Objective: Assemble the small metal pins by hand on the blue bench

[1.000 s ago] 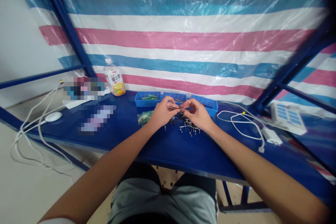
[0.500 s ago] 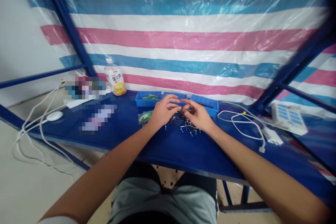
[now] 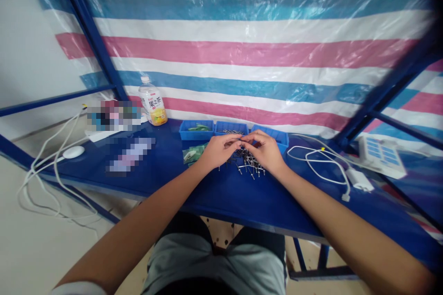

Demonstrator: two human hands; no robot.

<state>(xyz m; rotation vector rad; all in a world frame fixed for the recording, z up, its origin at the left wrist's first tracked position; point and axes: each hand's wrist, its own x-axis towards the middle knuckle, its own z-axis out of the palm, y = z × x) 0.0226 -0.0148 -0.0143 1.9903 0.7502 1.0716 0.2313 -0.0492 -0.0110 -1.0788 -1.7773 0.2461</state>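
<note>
My left hand (image 3: 218,150) and my right hand (image 3: 263,151) meet fingertip to fingertip over a pile of small metal pins (image 3: 249,166) on the blue table (image 3: 242,196). Both hands have their fingers curled in a pinch; what they hold is too small to name. Three blue trays stand just behind the hands: the left tray (image 3: 195,131) holds green parts, the middle tray (image 3: 231,127) holds metal pieces, and the right tray (image 3: 277,134) is partly hidden by my right hand. A small clear bag of green parts (image 3: 192,153) lies left of my left hand.
A drink bottle (image 3: 153,101) stands at the back left. White cables (image 3: 320,159) and a charger (image 3: 358,179) lie to the right, near a white power strip (image 3: 380,154). A white round device (image 3: 73,151) with cables sits far left. Blue frame posts (image 3: 88,32) rise at both sides.
Both hands have sunk a little toward the pile of pins and stay pinched together. The view has shifted slightly.
</note>
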